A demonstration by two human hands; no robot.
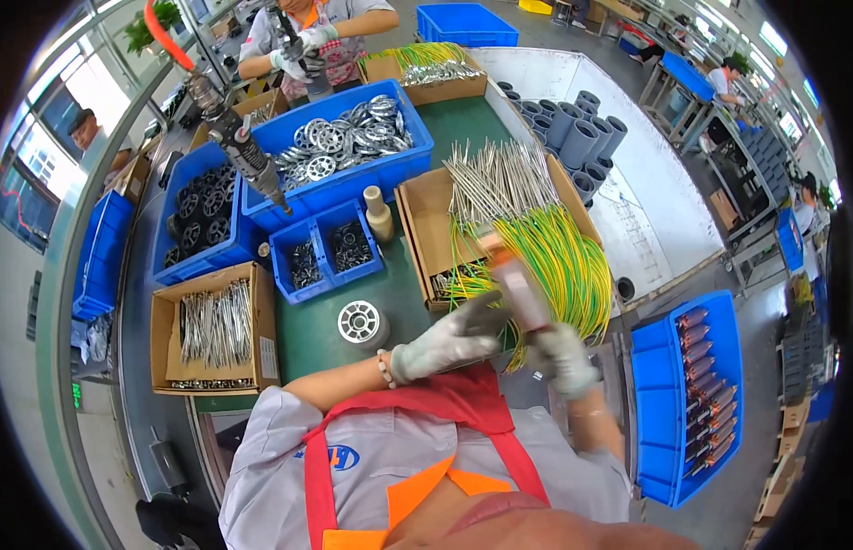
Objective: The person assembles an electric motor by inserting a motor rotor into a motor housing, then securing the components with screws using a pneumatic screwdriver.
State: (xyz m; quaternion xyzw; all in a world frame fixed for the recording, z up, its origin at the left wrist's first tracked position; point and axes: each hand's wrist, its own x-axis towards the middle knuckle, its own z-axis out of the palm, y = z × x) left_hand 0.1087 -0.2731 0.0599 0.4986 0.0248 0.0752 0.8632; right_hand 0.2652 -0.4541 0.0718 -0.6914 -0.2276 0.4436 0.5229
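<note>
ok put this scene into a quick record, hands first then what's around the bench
right hand: gloved, gripping a blurred cylinder
left hand: gloved, beside the cylinder, contact unclear
spoked part: on the green bench, left of the left hand
right carton: rods, green-yellow wires
left carton: thin metal pieces
large bin: silver discs
small bins: small dark parts

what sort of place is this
Most likely a factory assembly line. What looks like a power driver hangs over the green-topped bench, a blue bin there is piled with look-alike metal discs, and a gloved co-worker stands across the way.
</note>
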